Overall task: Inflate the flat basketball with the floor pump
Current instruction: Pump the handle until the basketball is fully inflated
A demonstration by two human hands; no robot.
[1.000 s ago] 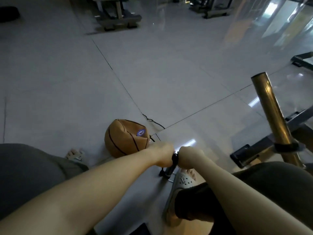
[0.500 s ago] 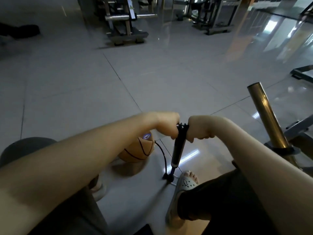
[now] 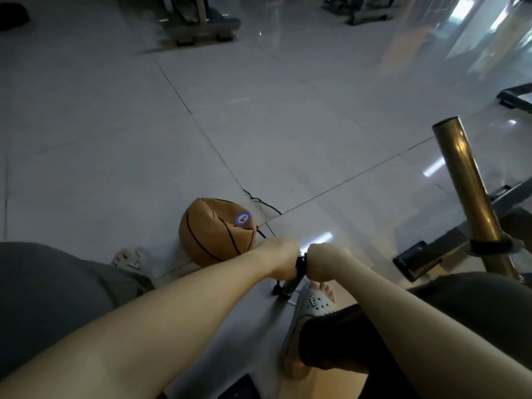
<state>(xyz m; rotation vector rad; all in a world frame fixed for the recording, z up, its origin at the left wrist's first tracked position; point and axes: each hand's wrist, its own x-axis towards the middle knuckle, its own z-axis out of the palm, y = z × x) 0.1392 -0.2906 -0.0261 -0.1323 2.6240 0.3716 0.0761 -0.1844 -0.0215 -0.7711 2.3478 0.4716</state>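
Note:
A dented, part-flat orange basketball (image 3: pixel 216 230) with black seams and a blue round logo lies on the tiled floor, just left of my hands. A thin black hose runs from its right side toward the pump. The black floor pump (image 3: pixel 299 269) stands between my hands, pushed low; its foot (image 3: pixel 283 290) rests on the floor beside my right sandal. My left hand (image 3: pixel 280 256) grips the left half of the pump handle. My right hand (image 3: pixel 324 262) grips the right half. The handle itself is mostly hidden by my fists.
My right foot in a grey sandal (image 3: pixel 312 309) is planted next to the pump foot; my left foot (image 3: pixel 126 259) shows behind my knee. A brass-coloured tube (image 3: pixel 466 185) on a dark metal frame rises at right. Gym machines (image 3: pixel 198 27) stand far back.
Both hands have driven the pump handle down from the raised position of half a second ago to near the floor. The ball stays in place.

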